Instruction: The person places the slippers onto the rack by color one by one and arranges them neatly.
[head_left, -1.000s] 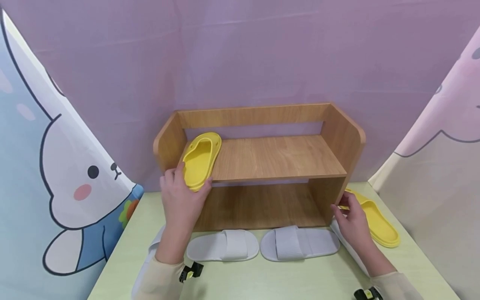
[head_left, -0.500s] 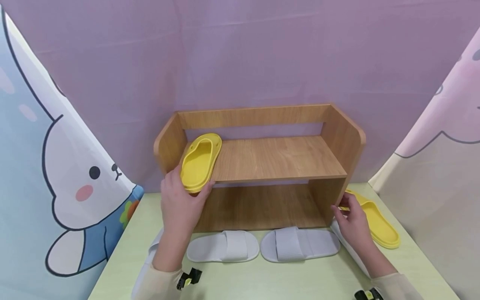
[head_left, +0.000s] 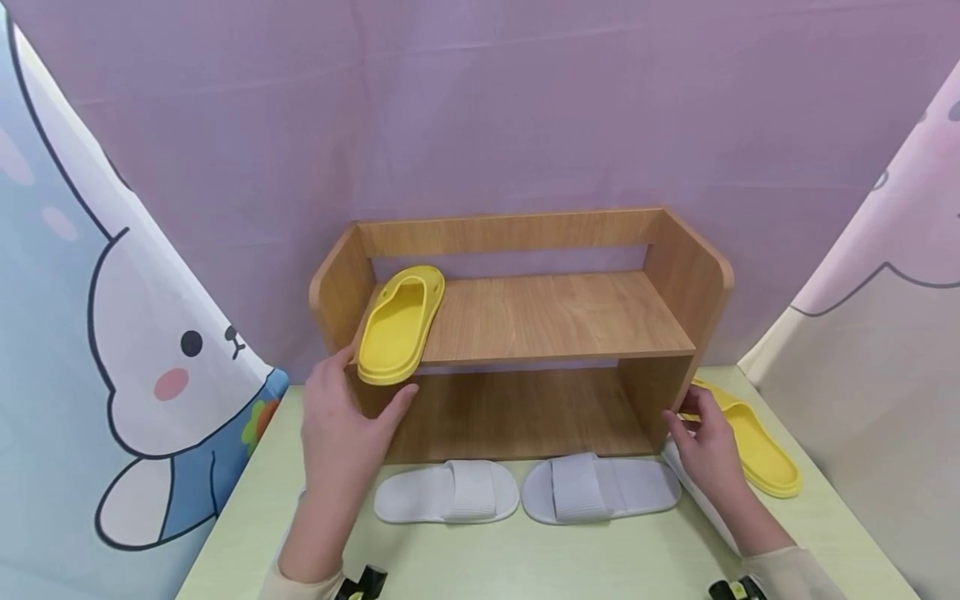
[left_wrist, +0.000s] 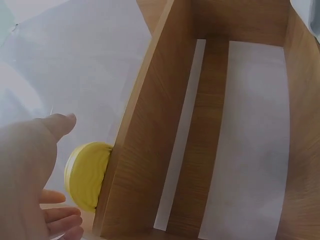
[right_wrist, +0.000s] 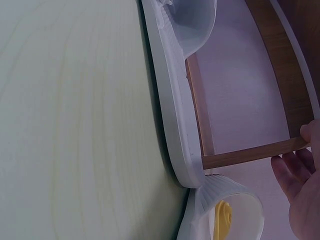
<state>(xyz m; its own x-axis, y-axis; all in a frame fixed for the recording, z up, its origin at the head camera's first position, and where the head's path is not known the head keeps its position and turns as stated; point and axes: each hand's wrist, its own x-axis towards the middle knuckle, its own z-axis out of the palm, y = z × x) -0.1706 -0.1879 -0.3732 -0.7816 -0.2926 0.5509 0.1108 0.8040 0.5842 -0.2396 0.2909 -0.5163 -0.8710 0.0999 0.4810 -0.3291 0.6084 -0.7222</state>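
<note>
Left of centre, left hand (head_left: 341,429): thumb and fingers spread about the near end of the clog (head_left: 393,337); gap visible, grips nothing.
Clog, place: upper shelf of the rack (head_left: 558,312), left end, by the left panel; near end juts past the shelf's front edge.
Clog, bearing: just above and slightly right of left hand; long axis steep, lower left to upper right of frame, running front to back. Left hand much the nearer.
Clog, look: plain bright yellow, smooth, moulded; rounded near end, hollow footbed facing up. Left wrist view shows wavy ridges.
Grey pair, lower centre: left slipper (head_left: 442,493) and right slipper (head_left: 603,489) on the table (head_left: 540,558), before the rack.
Right hand (head_left: 703,442), lower right: thumb and fingers pinch the front edge of the rack's right panel; well apart from the clog.
Second clog (head_left: 761,450), far right: on the table, sloping upper left to lower right, partly behind right hand.
</note>
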